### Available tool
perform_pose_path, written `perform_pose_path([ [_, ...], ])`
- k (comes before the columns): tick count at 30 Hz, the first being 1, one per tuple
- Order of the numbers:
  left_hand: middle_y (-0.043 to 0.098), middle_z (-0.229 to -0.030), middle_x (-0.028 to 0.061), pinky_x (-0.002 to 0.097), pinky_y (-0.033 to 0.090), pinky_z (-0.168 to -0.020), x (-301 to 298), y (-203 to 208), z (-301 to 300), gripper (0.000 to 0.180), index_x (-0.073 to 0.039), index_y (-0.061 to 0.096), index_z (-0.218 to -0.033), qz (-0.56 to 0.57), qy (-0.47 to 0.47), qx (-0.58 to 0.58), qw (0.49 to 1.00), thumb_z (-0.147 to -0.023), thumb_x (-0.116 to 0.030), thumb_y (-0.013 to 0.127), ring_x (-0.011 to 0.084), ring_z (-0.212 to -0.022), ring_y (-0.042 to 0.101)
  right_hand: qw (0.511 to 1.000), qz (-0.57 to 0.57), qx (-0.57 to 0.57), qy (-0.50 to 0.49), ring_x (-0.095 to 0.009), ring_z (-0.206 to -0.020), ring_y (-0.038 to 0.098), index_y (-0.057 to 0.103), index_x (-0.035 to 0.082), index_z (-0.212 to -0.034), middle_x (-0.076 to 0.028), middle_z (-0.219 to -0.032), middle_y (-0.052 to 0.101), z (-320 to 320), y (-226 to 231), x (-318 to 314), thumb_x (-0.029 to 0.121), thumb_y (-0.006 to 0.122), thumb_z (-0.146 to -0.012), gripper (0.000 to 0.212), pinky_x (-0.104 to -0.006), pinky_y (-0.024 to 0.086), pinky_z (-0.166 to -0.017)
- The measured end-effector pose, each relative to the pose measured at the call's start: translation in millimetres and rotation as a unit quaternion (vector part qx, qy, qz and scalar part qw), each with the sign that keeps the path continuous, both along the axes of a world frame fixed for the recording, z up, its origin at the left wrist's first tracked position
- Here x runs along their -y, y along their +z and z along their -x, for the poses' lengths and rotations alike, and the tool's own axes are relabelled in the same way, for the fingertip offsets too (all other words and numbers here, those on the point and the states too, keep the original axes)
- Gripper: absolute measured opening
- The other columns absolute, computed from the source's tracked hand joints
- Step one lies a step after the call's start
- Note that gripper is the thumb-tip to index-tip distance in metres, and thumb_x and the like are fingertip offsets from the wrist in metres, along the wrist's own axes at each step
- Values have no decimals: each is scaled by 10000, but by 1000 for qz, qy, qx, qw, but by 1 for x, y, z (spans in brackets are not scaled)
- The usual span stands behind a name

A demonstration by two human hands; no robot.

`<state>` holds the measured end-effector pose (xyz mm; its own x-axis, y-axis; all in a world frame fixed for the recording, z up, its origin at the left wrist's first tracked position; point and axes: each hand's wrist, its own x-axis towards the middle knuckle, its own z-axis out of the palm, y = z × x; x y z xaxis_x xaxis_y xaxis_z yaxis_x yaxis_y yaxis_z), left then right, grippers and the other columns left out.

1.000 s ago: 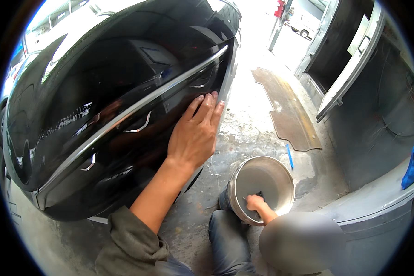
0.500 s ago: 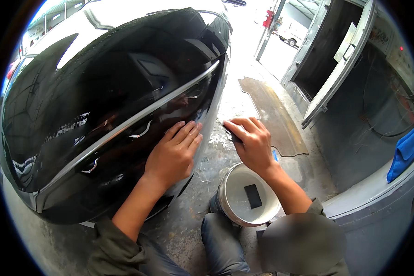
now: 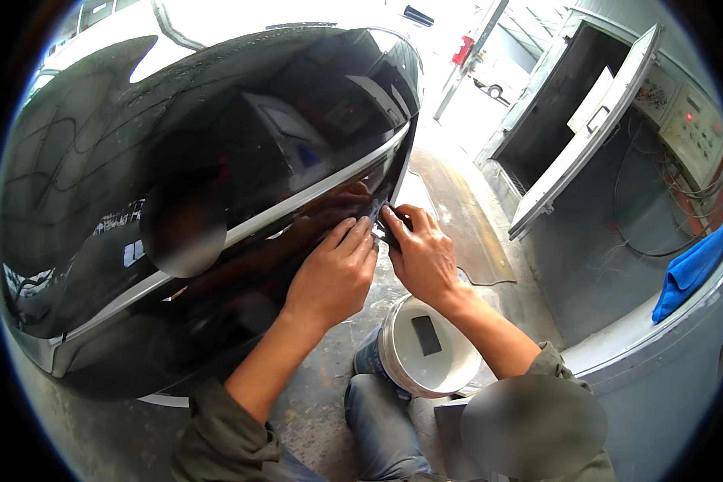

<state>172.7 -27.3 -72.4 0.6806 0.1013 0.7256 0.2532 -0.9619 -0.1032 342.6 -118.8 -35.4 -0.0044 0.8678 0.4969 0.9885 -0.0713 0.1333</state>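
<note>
A glossy black car end (image 3: pixel 281 96) with a bright trim strip (image 3: pixel 321 189) fills the left and middle. My left hand (image 3: pixel 331 277) rests on the dark panel below the strip, its fingers stretched out near the right edge. Just beside it, my right hand (image 3: pixel 423 255) pinches a small dark sheet (image 3: pixel 389 236) against that same edge; the fingers hide much of the sheet. Below my right forearm stands a white-lined bucket (image 3: pixel 387 349) holding cloudy water. A dark rectangular pad (image 3: pixel 427 335) lies in it.
A brown mat (image 3: pixel 470 233) covers floor beyond the bucket. On the right are an open metal cabinet door (image 3: pixel 590 132), a control box (image 3: pixel 691 128) with hanging cables, and a blue cloth (image 3: pixel 691 273) on a pale ledge. My knee (image 3: pixel 381 418) is close to the bucket.
My right hand has moved left with the dark sheet, from clear of the car to its edge. My left hand has shifted right along the panel. The view has turned slightly.
</note>
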Motion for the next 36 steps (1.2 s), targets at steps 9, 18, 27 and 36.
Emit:
perform_pose_path([
  [9,728,-1109,199,421,479,-1096,4,4,3,167,57,712,-870,65,-42,95,992,-770,-74,682,314,-1145,667,988,-10,131,-82,-317,-1132,562,624,63,-1360,-160,-1209,587,2,12,-15,139,647,-837,529,-450,485,-894],
  [18,732,-1108,208,421,480,-1095,4,-1,2,187,76,721,-872,64,-40,93,993,-776,-78,674,322,-1126,674,958,62,275,-50,-279,-1098,564,690,-8,-1215,-120,-1087,614,-1,36,-22,146,629,-855,396,-404,470,-900],
  [27,736,-1097,208,427,491,-1085,2,1,3,197,88,730,-875,69,-39,102,992,-775,-72,674,324,-1125,675,930,82,353,-55,-245,-1111,557,718,-14,-1145,-99,-1088,617,5,44,-27,181,629,-876,344,-400,461,-895],
  [36,739,-1088,204,426,500,-1075,0,-1,6,192,81,728,-870,64,-37,110,991,-758,-67,679,327,-1123,677,934,78,345,-54,-244,-1090,570,727,-11,-1126,-91,-1059,615,13,39,-26,169,617,-903,307,-395,448,-903],
])
